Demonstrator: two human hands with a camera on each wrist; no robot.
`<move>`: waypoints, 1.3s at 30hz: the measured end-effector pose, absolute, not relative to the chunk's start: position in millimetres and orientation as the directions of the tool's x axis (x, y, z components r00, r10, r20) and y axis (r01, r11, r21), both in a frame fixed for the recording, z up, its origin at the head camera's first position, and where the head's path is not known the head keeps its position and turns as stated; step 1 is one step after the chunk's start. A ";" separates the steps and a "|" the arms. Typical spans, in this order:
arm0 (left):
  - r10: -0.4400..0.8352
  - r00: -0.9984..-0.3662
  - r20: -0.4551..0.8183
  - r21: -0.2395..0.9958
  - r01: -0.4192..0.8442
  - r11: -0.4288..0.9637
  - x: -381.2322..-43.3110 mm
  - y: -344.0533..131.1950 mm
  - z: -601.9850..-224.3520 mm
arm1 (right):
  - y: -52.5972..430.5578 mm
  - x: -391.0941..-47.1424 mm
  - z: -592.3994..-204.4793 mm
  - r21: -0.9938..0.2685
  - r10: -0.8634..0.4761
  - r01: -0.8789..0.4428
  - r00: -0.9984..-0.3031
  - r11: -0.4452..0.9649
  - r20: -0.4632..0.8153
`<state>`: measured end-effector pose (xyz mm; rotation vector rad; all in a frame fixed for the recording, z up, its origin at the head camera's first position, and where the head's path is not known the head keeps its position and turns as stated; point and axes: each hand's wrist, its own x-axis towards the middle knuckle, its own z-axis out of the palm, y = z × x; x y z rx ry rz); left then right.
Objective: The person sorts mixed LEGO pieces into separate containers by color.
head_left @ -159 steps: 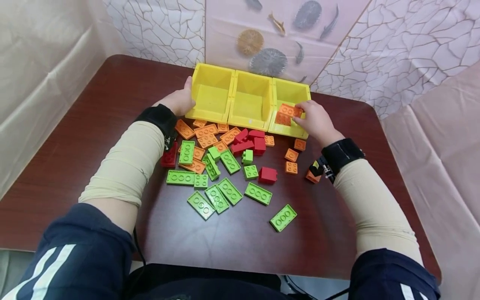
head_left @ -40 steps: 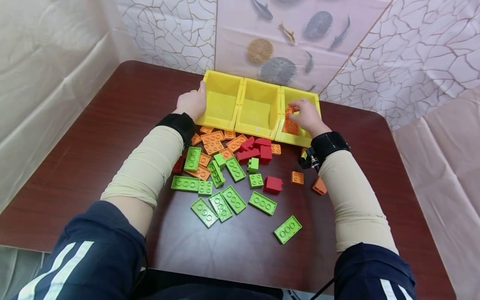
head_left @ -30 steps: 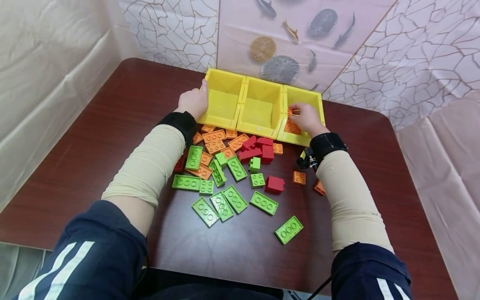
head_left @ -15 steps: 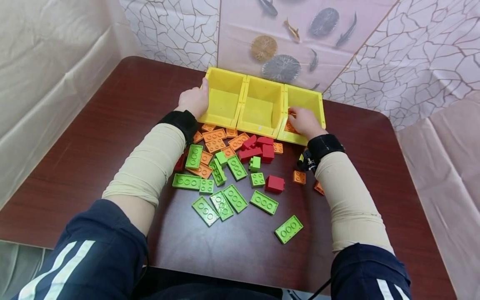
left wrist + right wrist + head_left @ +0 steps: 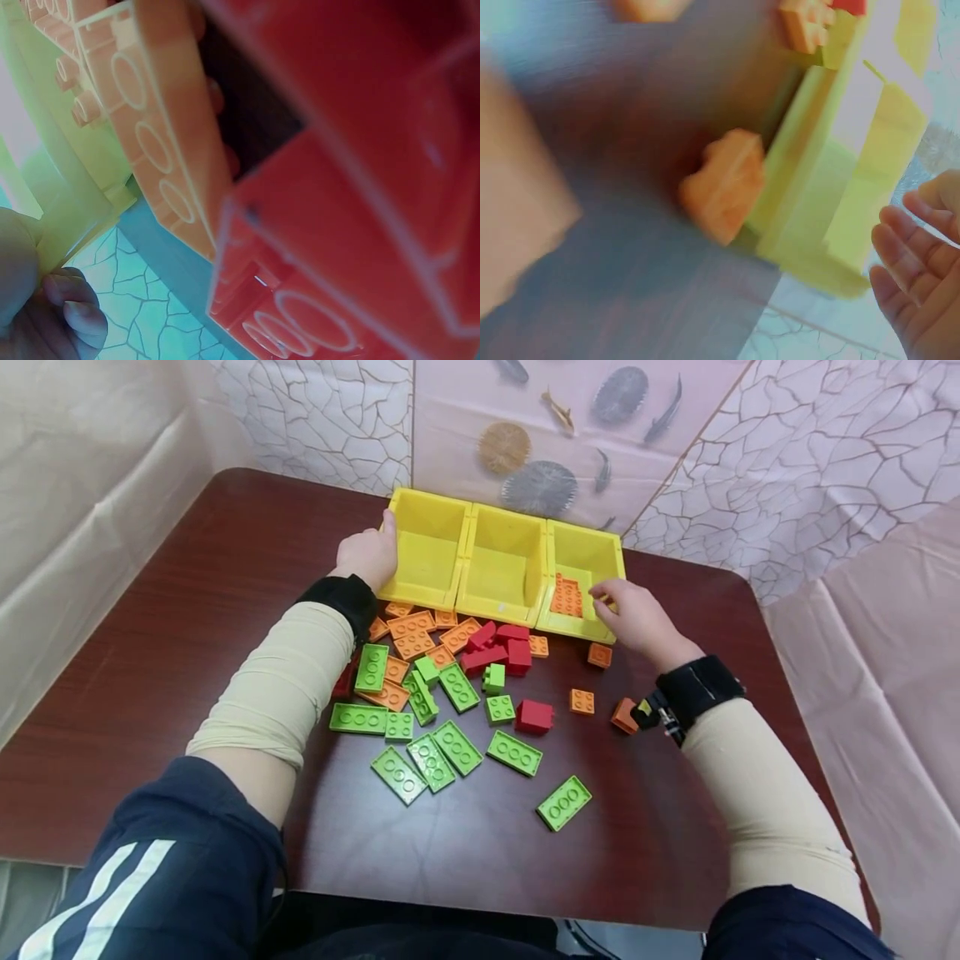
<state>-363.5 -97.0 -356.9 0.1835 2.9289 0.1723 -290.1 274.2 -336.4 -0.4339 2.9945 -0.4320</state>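
My left hand grips the left end of a yellow three-part box, thumb up at the rim. In the left wrist view its curled fingers hold the box's edge. Orange bricks lie side by side, studs up, at the left of the right compartment. My right hand hovers by that compartment's right wall, fingers loosely bent and holding nothing. The right wrist view shows its fingers apart from one another. Nearest to it on the table is a small orange brick.
Orange bricks and red bricks crowd before the box. Green bricks lie scattered nearer the table's front. Two more orange bricks, a square one and a sloped one, are at the right. A patterned cloth hangs behind the table.
My right hand has let go of an orange brick in the right compartment and drawn back rightward. One orange brick from the table's right side is gone from there since the oldest frame.
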 end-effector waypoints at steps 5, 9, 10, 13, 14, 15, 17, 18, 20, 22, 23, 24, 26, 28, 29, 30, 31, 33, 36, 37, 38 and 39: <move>0.139 -0.974 -0.179 0.131 0.116 0.985 -361.1 -96.2 -355.0 | 290.8 -261.5 -347.5 -0.242 -0.321 -0.299 -0.945 0.923 -0.057; 0.139 -0.976 -0.168 0.144 0.116 0.983 -360.4 -94.8 -353.1 | 298.0 -248.8 -357.5 -0.153 -0.349 -0.336 -0.935 0.930 -0.068; 0.137 -0.976 -0.168 0.142 0.114 0.983 -360.4 -95.6 -352.5 | 297.6 -247.2 -359.5 -0.132 -0.357 -0.346 -0.932 0.929 -0.067; 0.132 -0.976 -0.171 0.139 0.108 0.984 -360.4 -97.2 -351.1 | 295.0 -242.7 -363.6 -0.075 -0.387 -0.382 -0.920 0.921 -0.068; 0.131 -0.976 -0.173 0.140 0.107 0.984 -360.7 -97.4 -351.2 | 294.1 -241.1 -364.7 -0.062 -0.396 -0.392 -0.915 0.918 -0.074; 0.129 -0.976 -0.176 0.142 0.105 0.984 -360.7 -97.5 -351.2 | 293.2 -239.5 -365.6 -0.054 -0.404 -0.401 -0.911 0.915 -0.083; 0.128 -0.975 -0.183 0.145 0.102 0.984 -360.7 -97.4 -351.3 | 291.4 -235.9 -366.5 -0.054 -0.414 -0.410 -0.905 0.910 -0.100; 0.128 -0.974 -0.187 0.145 0.102 0.984 -360.8 -97.2 -351.5 | 290.8 -234.3 -366.8 -0.061 -0.415 -0.411 -0.903 0.910 -0.108; 0.130 -0.974 -0.188 0.146 0.103 0.984 -360.8 -96.7 -352.0 | 289.4 -230.9 -366.6 -0.073 -0.415 -0.409 -0.902 0.910 -0.122; 0.133 -0.973 -0.188 0.145 0.106 0.984 -360.7 -96.4 -353.0 | 288.1 -228.0 -365.8 -0.084 -0.415 -0.407 -0.900 0.909 -0.130; 0.134 -0.974 -0.186 0.143 0.108 0.984 -360.8 -96.4 -353.4 | 287.4 -226.8 -365.4 -0.090 -0.417 -0.408 -0.900 0.908 -0.128; 0.134 -0.974 -0.183 0.141 0.109 0.984 -360.9 -96.4 -353.9 | 287.0 -225.8 -365.1 -0.093 -0.416 -0.407 -0.901 0.909 -0.124; 0.135 -0.975 -0.177 0.136 0.112 0.984 -361.6 -97.2 -354.5 | 285.6 -225.6 -365.1 -0.098 -0.422 -0.413 -0.901 0.906 -0.101; 0.136 -0.976 -0.171 0.131 0.114 0.985 -362.3 -97.9 -354.6 | 284.3 -226.1 -365.5 -0.099 -0.427 -0.420 -0.901 0.902 -0.074; 0.137 -0.976 -0.167 0.129 0.116 0.985 -362.4 -98.0 -354.7 | 284.0 -226.7 -366.0 -0.096 -0.431 -0.424 -0.900 0.900 -0.065; 0.136 -0.977 -0.164 0.128 0.116 0.985 -362.5 -98.2 -354.6 | 283.5 -227.3 -366.6 -0.091 -0.435 -0.429 -0.898 0.899 -0.062; 0.137 -0.977 -0.162 0.129 0.117 0.985 -362.6 -98.3 -354.6 | 283.2 -228.2 -367.5 -0.086 -0.442 -0.436 -0.895 0.896 -0.064; 0.138 -0.976 -0.166 0.133 0.117 0.984 -362.4 -98.4 -354.4 | 282.6 -230.0 -369.5 -0.077 -0.454 -0.449 -0.887 0.890 -0.083; 0.139 -0.975 -0.176 0.144 0.114 0.983 -361.5 -97.8 -353.7 | 282.7 -232.0 -372.7 -0.057 -0.459 -0.456 -0.879 0.888 -0.125; 0.140 -0.974 -0.179 0.145 0.114 0.983 -361.2 -97.4 -353.4 | 282.9 -232.6 -373.2 -0.055 -0.458 -0.454 -0.879 0.889 -0.135; 0.139 -0.973 -0.184 0.149 0.112 0.982 -360.5 -96.9 -352.8 | 283.0 -232.8 -373.1 -0.055 -0.453 -0.450 -0.880 0.891 -0.143; 0.138 -0.972 -0.188 0.152 0.110 0.982 -360.3 -96.3 -352.6 | 283.1 -232.9 -372.4 -0.059 -0.447 -0.443 -0.882 0.894 -0.149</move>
